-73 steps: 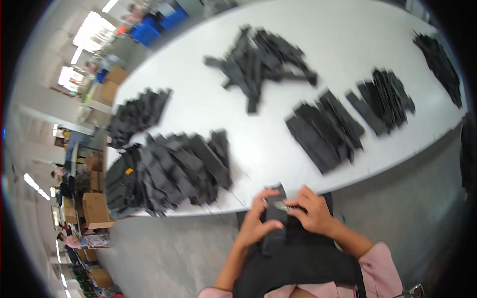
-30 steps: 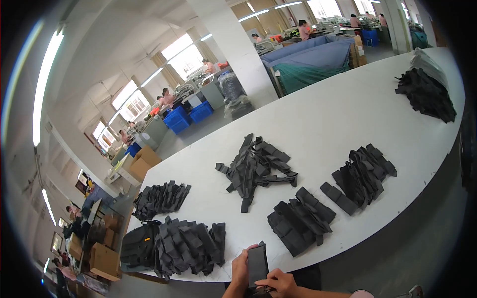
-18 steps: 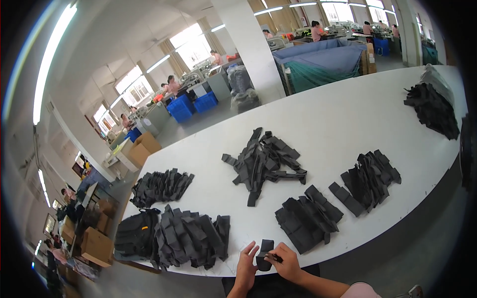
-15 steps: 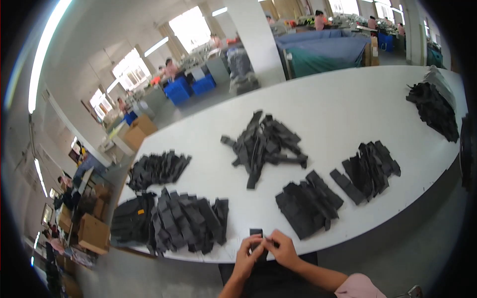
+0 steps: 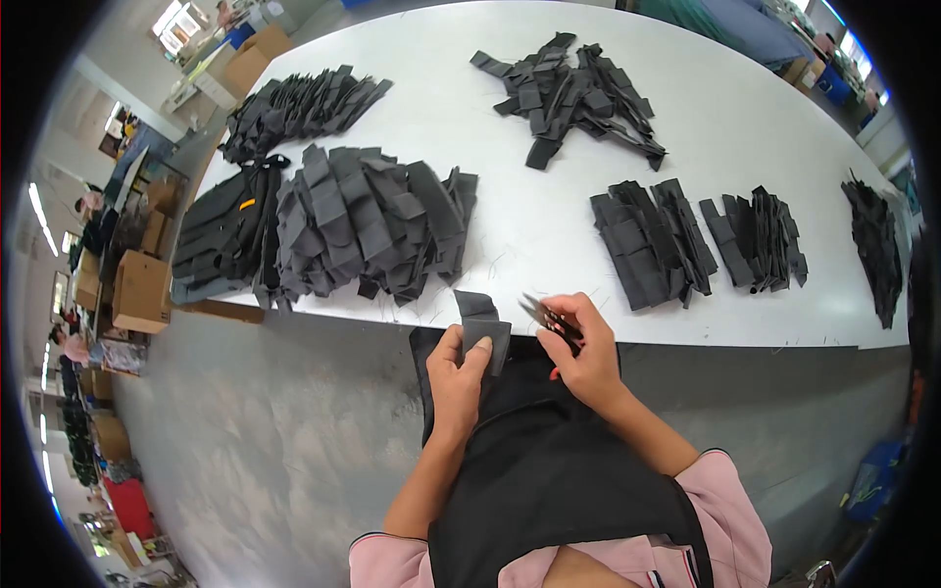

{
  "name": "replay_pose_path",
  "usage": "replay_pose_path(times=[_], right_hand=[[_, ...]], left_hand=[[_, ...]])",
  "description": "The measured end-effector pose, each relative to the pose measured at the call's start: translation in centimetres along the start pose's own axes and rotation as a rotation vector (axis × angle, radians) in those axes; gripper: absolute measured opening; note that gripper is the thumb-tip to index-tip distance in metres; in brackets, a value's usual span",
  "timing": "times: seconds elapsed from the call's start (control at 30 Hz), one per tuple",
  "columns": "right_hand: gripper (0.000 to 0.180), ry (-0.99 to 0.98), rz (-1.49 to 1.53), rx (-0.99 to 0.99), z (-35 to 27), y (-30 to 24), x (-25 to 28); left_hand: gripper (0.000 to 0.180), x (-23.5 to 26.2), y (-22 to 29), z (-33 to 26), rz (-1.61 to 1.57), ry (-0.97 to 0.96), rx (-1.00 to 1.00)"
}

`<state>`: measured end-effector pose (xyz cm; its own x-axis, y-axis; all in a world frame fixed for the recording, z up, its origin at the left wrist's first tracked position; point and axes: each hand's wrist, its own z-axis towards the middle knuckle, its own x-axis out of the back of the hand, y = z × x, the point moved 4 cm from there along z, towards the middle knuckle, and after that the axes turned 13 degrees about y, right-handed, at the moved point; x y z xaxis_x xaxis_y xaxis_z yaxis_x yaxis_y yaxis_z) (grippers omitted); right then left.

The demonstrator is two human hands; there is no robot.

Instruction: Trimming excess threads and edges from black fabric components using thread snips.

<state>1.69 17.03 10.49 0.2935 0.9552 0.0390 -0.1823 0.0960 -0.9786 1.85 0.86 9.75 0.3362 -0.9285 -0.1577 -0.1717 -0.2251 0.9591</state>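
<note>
Between the thumb and fingers of my left hand (image 5: pixel 458 372) is a folded dark grey fabric piece (image 5: pixel 480 318), at the table's near edge. My right hand (image 5: pixel 588 353) is closed round a pair of thread snips (image 5: pixel 549 318), their pointed blades directed toward the fabric but apart from it. A bit of red shows under that palm. To the left of my hands lies a large heap of similar fabric pieces (image 5: pixel 358 220). On the right are two neater stacks, a nearer one (image 5: pixel 647 245) and another (image 5: pixel 760 240) beside it.
On the white table (image 5: pixel 529 225) lie a loose pile (image 5: pixel 578 98), a row of pieces (image 5: pixel 304 108), a black bag-like item (image 5: pixel 221 230) with an orange tag and a dark bundle (image 5: pixel 874 250). Loose threads dot the tabletop. Cardboard boxes (image 5: pixel 142 292) stand on the left.
My view has tilted down. My hands, earlier together at the fabric piece, are now apart; the right one has moved off to the right, and the snips now show plainly in it.
</note>
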Motion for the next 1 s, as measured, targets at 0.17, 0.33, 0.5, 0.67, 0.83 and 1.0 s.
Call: replay_pose_path(times=[0.17,0.33,0.5,0.67,0.83,1.0], right_hand=[[0.029,-0.073,-0.368,0.439,-2.1,-2.9,-1.9],[0.029,-0.101,-0.437,0.586,-2.0,-3.4,-4.0],[0.029,-0.122,-0.487,0.640,-1.7,-3.2,-4.8],[0.027,-0.039,-0.345,0.524,-1.4,-2.4,-4.2],[0.027,-0.157,-0.348,0.438,-0.7,-2.4,-4.4],[0.024,-0.243,-0.376,0.451,0.2,-3.6,-5.6]], left_hand=[[0.003,3.1,-0.1,-0.4,-0.087,0.040,0.006],[0.004,4.2,0.1,0.0,-0.019,0.052,-0.053],[0.004,4.5,-0.2,0.5,-0.025,0.043,-0.022],[0.005,4.2,-0.5,0.8,-0.057,0.034,0.037],[0.007,4.3,-1.0,1.0,-0.011,0.038,0.059],[0.010,4.3,-1.4,1.0,0.094,0.037,-0.015]])
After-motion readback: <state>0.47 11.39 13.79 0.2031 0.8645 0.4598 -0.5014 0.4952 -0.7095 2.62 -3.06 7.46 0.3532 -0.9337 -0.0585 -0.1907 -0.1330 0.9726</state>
